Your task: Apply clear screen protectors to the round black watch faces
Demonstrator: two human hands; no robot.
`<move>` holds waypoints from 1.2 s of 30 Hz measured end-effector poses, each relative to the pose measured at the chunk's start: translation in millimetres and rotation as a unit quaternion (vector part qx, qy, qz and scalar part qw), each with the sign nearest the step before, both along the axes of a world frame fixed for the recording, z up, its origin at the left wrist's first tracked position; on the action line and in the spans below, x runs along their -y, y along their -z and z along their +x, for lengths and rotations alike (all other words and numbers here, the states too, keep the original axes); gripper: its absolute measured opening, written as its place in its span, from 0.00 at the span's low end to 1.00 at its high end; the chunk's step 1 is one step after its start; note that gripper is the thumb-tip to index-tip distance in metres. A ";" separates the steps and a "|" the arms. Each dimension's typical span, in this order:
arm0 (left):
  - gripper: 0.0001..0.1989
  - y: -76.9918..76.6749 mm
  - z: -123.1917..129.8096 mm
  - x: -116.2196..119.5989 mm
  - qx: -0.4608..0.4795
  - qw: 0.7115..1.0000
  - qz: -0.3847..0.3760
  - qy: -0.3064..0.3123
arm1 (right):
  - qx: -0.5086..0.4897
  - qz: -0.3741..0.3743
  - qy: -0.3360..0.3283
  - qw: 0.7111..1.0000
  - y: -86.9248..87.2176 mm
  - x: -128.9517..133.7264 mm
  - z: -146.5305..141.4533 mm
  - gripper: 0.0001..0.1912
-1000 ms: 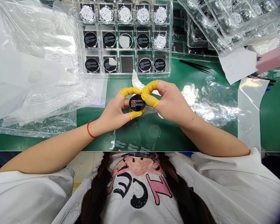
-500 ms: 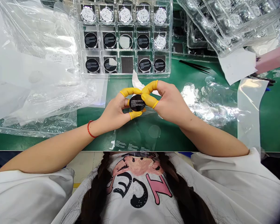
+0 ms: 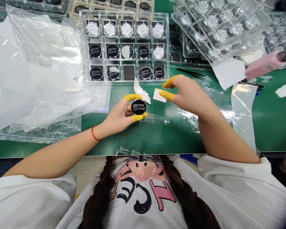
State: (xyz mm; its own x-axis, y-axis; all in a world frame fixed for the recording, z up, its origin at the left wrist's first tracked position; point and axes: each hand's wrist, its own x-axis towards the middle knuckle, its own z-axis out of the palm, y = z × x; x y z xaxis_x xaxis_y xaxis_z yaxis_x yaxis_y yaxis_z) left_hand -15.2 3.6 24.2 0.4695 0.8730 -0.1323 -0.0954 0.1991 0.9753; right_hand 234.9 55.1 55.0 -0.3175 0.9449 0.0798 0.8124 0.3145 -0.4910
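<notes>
Our left hand (image 3: 116, 116) grips a round black-faced disc (image 3: 138, 107) — right hand (image 3: 188, 93) open, just above a pale slip (image 3: 159, 95).
In the clear tray (image 3: 81, 47), most cells hold discs — one cell (image 3: 129, 72) shows none.

Bright, even light, with few shadows on the bench; hard white glare on the plastic bags (image 3: 38, 41). Wide-angle distortion bends the frame edges; lower-right corner darkens.

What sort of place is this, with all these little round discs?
Probably an electronics assembly or packing bench, perhaps for smartwatches: a green work mat, clear plastic trays of round black-faced discs, and yellow rubber finger cots on the fingers.
</notes>
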 end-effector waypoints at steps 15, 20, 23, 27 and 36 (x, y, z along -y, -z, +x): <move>0.29 4.4 4.1 -0.3 0.001 0.999 0.036 -0.021 | -0.134 0.069 0.039 0.988 6.8 32.8 -12.0 0.07; 0.27 7.9 3.2 0.5 -0.002 0.995 0.101 -0.014 | -0.119 0.138 -0.057 0.982 -4.8 69.9 -46.4 0.08; 0.25 10.2 2.4 1.0 -0.022 0.991 0.134 -0.016 | -0.055 0.208 -0.061 0.975 4.8 78.0 -56.1 0.05; 0.25 14.7 1.3 1.7 -0.044 0.987 0.151 -0.021 | -0.008 0.264 -0.051 0.963 12.6 83.3 -60.8 0.05; 0.26 15.9 1.1 3.4 -0.082 0.985 0.150 -0.023 | 0.008 0.305 -0.047 0.951 17.3 79.7 -63.9 0.05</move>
State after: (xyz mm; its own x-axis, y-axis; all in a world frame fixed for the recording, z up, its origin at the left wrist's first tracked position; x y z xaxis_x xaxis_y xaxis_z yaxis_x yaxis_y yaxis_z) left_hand -14.0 0.2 8.3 0.4218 0.9044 0.0653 0.0655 -0.1023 0.9926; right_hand 171.0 -24.6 37.7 -0.4046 0.6912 0.5987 0.7718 0.6093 -0.1819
